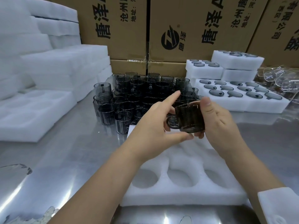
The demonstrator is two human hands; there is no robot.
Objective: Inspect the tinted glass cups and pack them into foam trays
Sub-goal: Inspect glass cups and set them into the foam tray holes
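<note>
Tinted glass cup (189,118) held over the empty foam tray (161,194), right hand (221,125) wrapped round its body, left hand (153,126) pinching the handle side. Loose cups (129,97) crowd behind. Filled tray (242,104) on the right: twelve cups.

Head-worn camera looks forward-down, close over table (80,159).

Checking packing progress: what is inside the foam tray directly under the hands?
The foam tray shows empty near pockets. Its far pockets are covered by the left hand, right hand and the tinted cup they hold, so unseen.
</note>
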